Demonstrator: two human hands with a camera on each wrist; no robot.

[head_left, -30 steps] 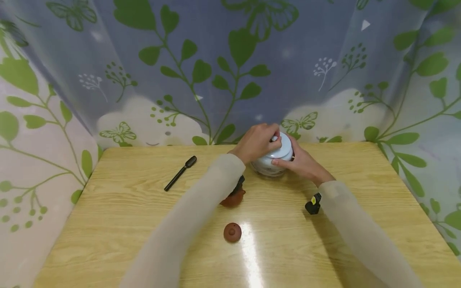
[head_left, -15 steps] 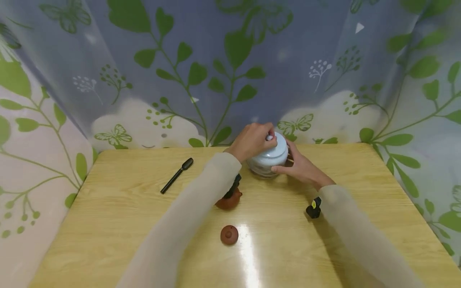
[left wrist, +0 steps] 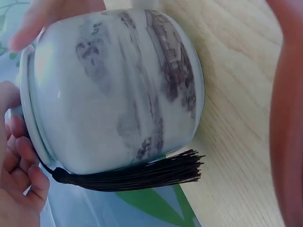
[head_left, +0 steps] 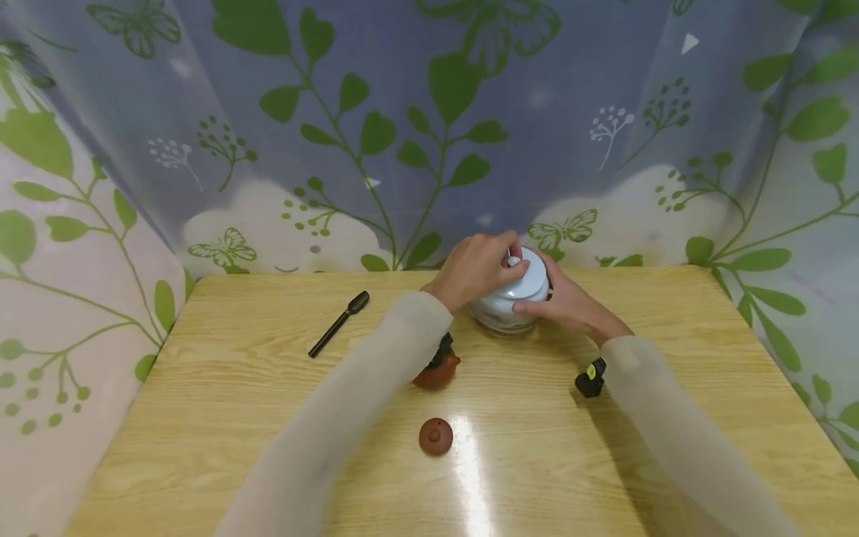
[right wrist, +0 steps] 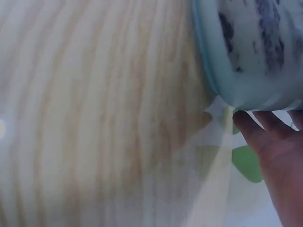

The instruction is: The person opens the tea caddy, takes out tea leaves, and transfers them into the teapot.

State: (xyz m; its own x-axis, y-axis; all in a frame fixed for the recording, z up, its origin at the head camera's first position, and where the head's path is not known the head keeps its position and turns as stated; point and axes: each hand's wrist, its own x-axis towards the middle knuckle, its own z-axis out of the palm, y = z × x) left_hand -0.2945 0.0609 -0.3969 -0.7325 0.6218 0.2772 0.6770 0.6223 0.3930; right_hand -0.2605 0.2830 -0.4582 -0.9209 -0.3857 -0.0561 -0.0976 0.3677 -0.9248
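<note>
Head view: left hand [head_left: 473, 270] pinches lid knob [head_left: 514, 261], right hand [head_left: 570, 302] grips white jar [head_left: 499, 321], brown pot [head_left: 436, 376] at jar's half-past-seven partly blocked by left sleeve [head_left: 362, 395].

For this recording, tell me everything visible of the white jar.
The jar is pale bluish white, glossy and ceramic-looking, its rounded body painted with a grey-brown landscape. Its matching lid has a small knob and appears seated. A black tassel hangs down the side from near the rim. The jar stands roughly upright near the far edge of the wood-grained table. The left grip pinches the knob; the right grip holds the jar's side. Its inside is hidden.
</note>
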